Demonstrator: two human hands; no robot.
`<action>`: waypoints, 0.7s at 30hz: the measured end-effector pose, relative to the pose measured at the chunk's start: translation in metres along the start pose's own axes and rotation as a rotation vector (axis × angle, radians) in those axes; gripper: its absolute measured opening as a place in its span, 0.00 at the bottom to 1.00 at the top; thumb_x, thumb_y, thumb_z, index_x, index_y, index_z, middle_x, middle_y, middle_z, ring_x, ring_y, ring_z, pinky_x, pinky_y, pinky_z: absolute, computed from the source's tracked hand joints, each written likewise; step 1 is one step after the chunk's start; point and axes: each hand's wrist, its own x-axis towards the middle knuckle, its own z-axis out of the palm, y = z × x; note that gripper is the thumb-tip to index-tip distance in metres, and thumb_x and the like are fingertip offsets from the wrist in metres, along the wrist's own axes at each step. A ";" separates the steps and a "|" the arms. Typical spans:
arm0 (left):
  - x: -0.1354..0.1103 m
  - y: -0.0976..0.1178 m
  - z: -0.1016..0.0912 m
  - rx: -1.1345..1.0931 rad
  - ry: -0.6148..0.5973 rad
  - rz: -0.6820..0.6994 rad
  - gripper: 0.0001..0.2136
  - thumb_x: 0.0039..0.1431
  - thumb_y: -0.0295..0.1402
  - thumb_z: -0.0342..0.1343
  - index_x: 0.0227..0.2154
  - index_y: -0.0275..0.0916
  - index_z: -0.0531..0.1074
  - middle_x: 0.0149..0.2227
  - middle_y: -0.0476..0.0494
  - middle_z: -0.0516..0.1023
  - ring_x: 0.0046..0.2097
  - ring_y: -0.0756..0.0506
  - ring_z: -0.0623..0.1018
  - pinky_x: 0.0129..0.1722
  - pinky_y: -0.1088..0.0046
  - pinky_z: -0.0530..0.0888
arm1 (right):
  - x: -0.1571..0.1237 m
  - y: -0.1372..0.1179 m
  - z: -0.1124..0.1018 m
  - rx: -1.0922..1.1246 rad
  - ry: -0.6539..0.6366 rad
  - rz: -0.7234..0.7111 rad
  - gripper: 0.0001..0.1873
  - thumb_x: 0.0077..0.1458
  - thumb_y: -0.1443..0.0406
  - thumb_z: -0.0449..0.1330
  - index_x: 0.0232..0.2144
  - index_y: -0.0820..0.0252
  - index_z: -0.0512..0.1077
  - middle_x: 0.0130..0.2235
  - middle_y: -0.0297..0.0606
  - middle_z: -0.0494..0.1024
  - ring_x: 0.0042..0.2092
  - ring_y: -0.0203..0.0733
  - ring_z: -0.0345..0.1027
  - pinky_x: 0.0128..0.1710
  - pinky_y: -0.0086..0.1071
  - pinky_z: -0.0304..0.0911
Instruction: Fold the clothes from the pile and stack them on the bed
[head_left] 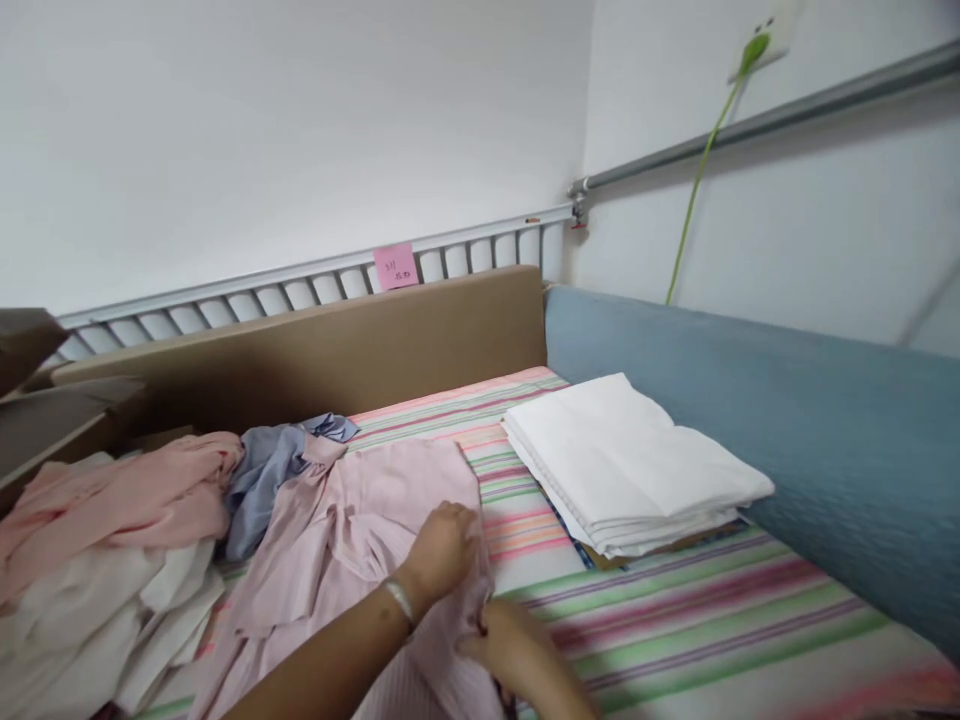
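A pale pink garment (352, 530) lies spread on the striped sheet (675, 610) in front of me. My left hand (444, 548) rests on its right edge, fingers curled down onto the cloth, a white band on the wrist. My right hand (517, 655) is just below it, pinching a fold of the same pink cloth at the lower edge. A grey-blue garment (262, 475) lies crumpled behind the pink one.
A stack of folded white cloth (630, 460) sits to the right on the sheet. A heap of pink and white clothes (105, 560) is at the left. A brown headboard (337, 345) and a blue padded side (787, 400) border the bed.
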 end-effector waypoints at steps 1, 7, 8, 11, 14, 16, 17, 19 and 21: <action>0.018 0.007 0.011 0.063 -0.049 -0.031 0.21 0.53 0.32 0.49 0.51 0.36 0.68 0.50 0.30 0.71 0.50 0.33 0.68 0.51 0.52 0.62 | 0.002 -0.001 0.003 0.002 0.003 -0.015 0.12 0.45 0.62 0.57 0.30 0.60 0.77 0.32 0.47 0.80 0.37 0.50 0.75 0.34 0.34 0.65; 0.087 0.006 0.065 0.230 -0.149 -0.523 0.34 0.48 0.31 0.56 0.60 0.44 0.53 0.63 0.30 0.50 0.54 0.26 0.62 0.45 0.44 0.63 | 0.009 0.000 0.006 0.034 -0.043 0.003 0.15 0.46 0.67 0.56 0.36 0.62 0.78 0.39 0.53 0.79 0.43 0.59 0.73 0.41 0.44 0.67; 0.093 0.000 0.067 0.233 -0.123 -0.549 0.32 0.51 0.29 0.53 0.60 0.44 0.53 0.63 0.30 0.51 0.54 0.26 0.62 0.45 0.45 0.64 | 0.009 0.000 0.004 0.039 -0.053 0.006 0.15 0.45 0.68 0.56 0.36 0.62 0.78 0.39 0.53 0.79 0.43 0.59 0.73 0.42 0.44 0.67; 0.108 -0.021 0.056 0.206 -0.029 -0.571 0.26 0.57 0.25 0.42 0.60 0.41 0.53 0.58 0.25 0.56 0.55 0.28 0.64 0.47 0.49 0.64 | 0.009 0.001 -0.002 0.060 -0.143 0.071 0.18 0.41 0.70 0.59 0.38 0.62 0.77 0.42 0.53 0.78 0.46 0.59 0.71 0.43 0.44 0.68; 0.121 -0.045 0.031 0.122 0.062 -0.606 0.22 0.59 0.25 0.41 0.57 0.36 0.58 0.53 0.24 0.62 0.53 0.32 0.68 0.50 0.54 0.63 | 0.010 0.000 -0.005 0.063 -0.253 0.170 0.20 0.43 0.73 0.57 0.40 0.61 0.76 0.44 0.52 0.77 0.48 0.56 0.70 0.45 0.43 0.67; 0.131 -0.061 0.015 0.066 0.090 -0.644 0.17 0.60 0.27 0.44 0.52 0.33 0.64 0.50 0.25 0.66 0.53 0.33 0.69 0.51 0.56 0.62 | 0.011 0.000 -0.006 0.088 -0.273 0.220 0.21 0.48 0.75 0.50 0.40 0.59 0.77 0.44 0.50 0.77 0.48 0.52 0.70 0.46 0.42 0.66; 0.135 -0.068 0.007 0.037 0.098 -0.665 0.15 0.60 0.29 0.46 0.48 0.31 0.67 0.49 0.26 0.68 0.53 0.34 0.69 0.51 0.56 0.62 | 0.010 0.000 -0.007 0.107 -0.275 0.240 0.23 0.49 0.76 0.47 0.39 0.58 0.77 0.44 0.49 0.77 0.48 0.51 0.70 0.46 0.42 0.66; 0.144 -0.079 -0.003 -0.039 0.110 -0.704 0.12 0.60 0.33 0.50 0.42 0.32 0.70 0.45 0.32 0.71 0.51 0.37 0.70 0.52 0.55 0.63 | 0.006 0.001 -0.014 0.144 -0.303 0.259 0.22 0.48 0.76 0.48 0.39 0.57 0.77 0.45 0.49 0.77 0.49 0.50 0.70 0.46 0.42 0.65; 0.155 -0.086 -0.006 -0.147 0.119 -0.731 0.12 0.60 0.38 0.51 0.40 0.34 0.70 0.43 0.39 0.73 0.47 0.42 0.73 0.49 0.57 0.67 | -0.002 0.004 -0.024 0.153 -0.327 0.242 0.21 0.43 0.74 0.55 0.39 0.55 0.76 0.45 0.48 0.77 0.49 0.53 0.69 0.45 0.43 0.66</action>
